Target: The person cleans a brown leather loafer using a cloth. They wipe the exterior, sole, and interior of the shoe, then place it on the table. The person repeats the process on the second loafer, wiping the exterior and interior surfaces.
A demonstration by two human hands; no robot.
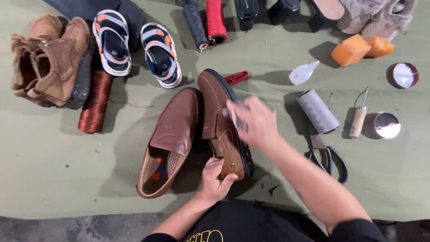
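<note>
Down on the green mat [53, 157] in front of me, the brown shoe [222, 121] lay tipped onto its side, its dark sole turned to the right and its toe pointing away from me. My left hand [215, 179] gripped its heel end, thumb and fingers closed around the back of the upper. My right hand [251, 122] hovered over the middle of that shoe, blurred, the fingers curled in around something pale that I could not make out. Just beside it on the left lay the second brown shoe [172, 139], flat on its sole, its opening toward me and its side touching the shoe I held. A red-handled tool [236, 77] poked out from behind the toe. To the right stood a grey thread spool [318, 111] with scissors [329, 157] just below it, then a wooden-handled awl [359, 118] and a shiny round tin [382, 125]. Farther off on the left were a copper-coloured spool [95, 103], a pair of tan boots [49, 60] and two small sandals [136, 47].
</note>
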